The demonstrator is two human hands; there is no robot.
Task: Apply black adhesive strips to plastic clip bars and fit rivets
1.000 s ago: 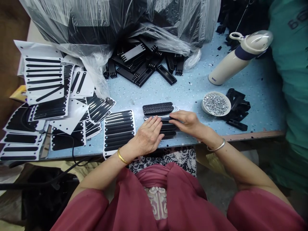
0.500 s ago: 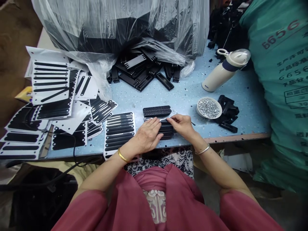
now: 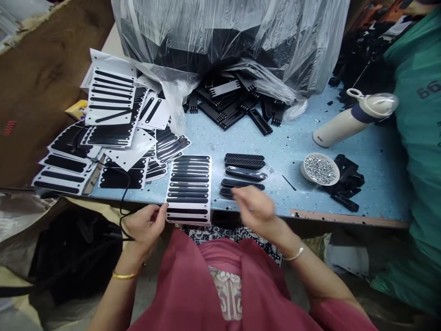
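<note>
A white sheet of black stick-on strips (image 3: pixel 189 205) lies at the table's front edge. My left hand (image 3: pixel 146 223) is at its lower left edge, thumb and finger pinched on the border. To the right, my right hand (image 3: pixel 257 207) hovers by a group of long black plastic pieces, smeared by motion, with its fingers bent; whether they hold anything is unclear. It partly covers the nearest piece (image 3: pixel 225 191). Behind lie a piece with a glossy top (image 3: pixel 246 173) and pieces with a mesh pattern (image 3: pixel 244 160).
More strip sheets (image 3: pixel 112 99) are piled at the left, with a black cable (image 3: pixel 126 193) beside them. Black plastic parts (image 3: pixel 223 108) spill from a clear plastic bag (image 3: pixel 234 32). At right are a bowl of small metal pieces (image 3: pixel 320 169), a bottle (image 3: pixel 341 125) and a green sack (image 3: pixel 423 138).
My left hand has moved off the black pieces to the sheet's left edge. My right hand has drawn back toward me from the glossy piece. The view has shifted left.
</note>
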